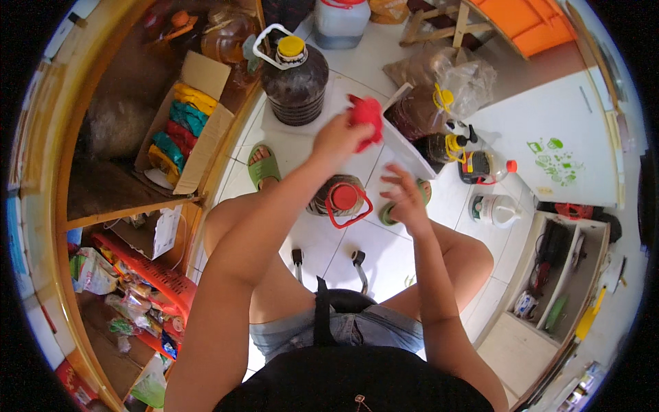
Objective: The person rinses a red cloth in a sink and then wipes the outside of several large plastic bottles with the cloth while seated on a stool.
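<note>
A crumpled red cloth or bag is gripped in my left hand, raised over the floor ahead of me; motion blurs it. My right hand holds nothing, its fingers spread above my green slipper. Between my feet stands a dark-filled plastic bottle with a red cap and a red loop handle. Beyond it, a big plastic jug of dark liquid has a yellow cap and a white handle.
At left, an open cabinet holds a cardboard box of folded coloured bundles and a red plastic basket. Bottles with yellow caps, a white jug and a drawer unit line the right. A white container stands at the back.
</note>
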The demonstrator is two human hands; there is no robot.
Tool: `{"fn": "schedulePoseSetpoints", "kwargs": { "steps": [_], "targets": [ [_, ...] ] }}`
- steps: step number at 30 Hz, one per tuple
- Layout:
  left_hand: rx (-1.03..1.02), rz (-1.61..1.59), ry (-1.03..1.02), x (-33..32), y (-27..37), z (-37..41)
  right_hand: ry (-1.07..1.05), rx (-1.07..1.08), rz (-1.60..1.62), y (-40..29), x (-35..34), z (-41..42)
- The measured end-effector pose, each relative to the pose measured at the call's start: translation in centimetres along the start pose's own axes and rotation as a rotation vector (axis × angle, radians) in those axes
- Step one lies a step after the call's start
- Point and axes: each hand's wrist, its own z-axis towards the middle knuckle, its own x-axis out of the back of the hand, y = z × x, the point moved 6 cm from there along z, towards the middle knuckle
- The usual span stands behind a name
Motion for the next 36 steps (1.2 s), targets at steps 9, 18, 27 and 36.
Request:
{"fn": "schedulePoseSetpoints", "kwargs": {
  "steps": [9, 18, 27, 36],
  "targets": [
    [-0.011, 0.984, -0.104, -4.0, -4.2, -8.0, 0.635, 0.047, 0.634, 5.9, 3.2, -2.7],
    [0.252, 0.877, -0.207, -3.1, -9.1, -10.0, 0.125, -0.080, 0.138, 13.9, -1.1, 4.0],
    [0.298, 0.935, -0.193, -2.6, -7.0, -9.6, 0.293, 0.367, -0.273, 8.9, -4.3, 0.9],
    [0.415, 1.082, -0.252, -4.8, -5.0, -8.8, 0.430, -0.239, 0.302, 24.0, 0.9, 5.5]
  ]
}}
